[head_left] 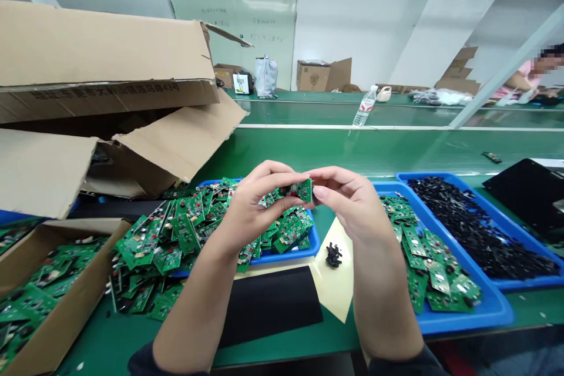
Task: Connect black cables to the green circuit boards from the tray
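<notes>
A small green circuit board (304,190) is held up in front of me between both hands. My left hand (259,194) grips it from the left, thumb below and fingers above. My right hand (348,197) is closed at its right edge, thumb and forefinger pinched there; whether a small part sits in that pinch is hidden. Beneath the hands, a blue tray (282,257) is heaped with similar boards. A little pile of black pieces (333,255) lies on a yellowish sheet (339,296) near my right forearm. A black sheet (275,305) lies under my forearms.
To the right stand a blue tray (489,314) of boards and another blue tray (546,267) full of black strips. Loose boards (150,247) and a cardboard box (83,305) of boards fill the left. Beyond are large cartons (101,53), a water bottle (365,107) and a person (524,79).
</notes>
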A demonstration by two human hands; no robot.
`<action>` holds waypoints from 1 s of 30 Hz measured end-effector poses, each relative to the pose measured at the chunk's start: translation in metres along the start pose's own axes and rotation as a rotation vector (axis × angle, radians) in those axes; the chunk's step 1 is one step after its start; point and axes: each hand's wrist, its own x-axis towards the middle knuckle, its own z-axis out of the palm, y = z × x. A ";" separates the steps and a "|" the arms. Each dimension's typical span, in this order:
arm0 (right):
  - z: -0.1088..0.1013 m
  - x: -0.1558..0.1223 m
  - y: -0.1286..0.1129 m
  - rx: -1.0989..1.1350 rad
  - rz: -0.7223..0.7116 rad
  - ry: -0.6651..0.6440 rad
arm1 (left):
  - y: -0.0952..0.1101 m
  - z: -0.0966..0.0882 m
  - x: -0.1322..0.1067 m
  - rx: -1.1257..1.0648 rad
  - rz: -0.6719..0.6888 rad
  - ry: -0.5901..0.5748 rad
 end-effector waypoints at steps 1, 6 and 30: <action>-0.001 0.000 0.000 0.014 0.005 -0.011 | 0.000 0.000 0.000 0.002 0.006 0.000; -0.002 0.000 0.000 0.044 0.026 -0.048 | 0.000 -0.001 0.000 -0.001 0.013 -0.008; 0.000 0.005 0.007 0.016 -0.017 0.000 | -0.002 0.009 -0.003 0.051 -0.030 0.045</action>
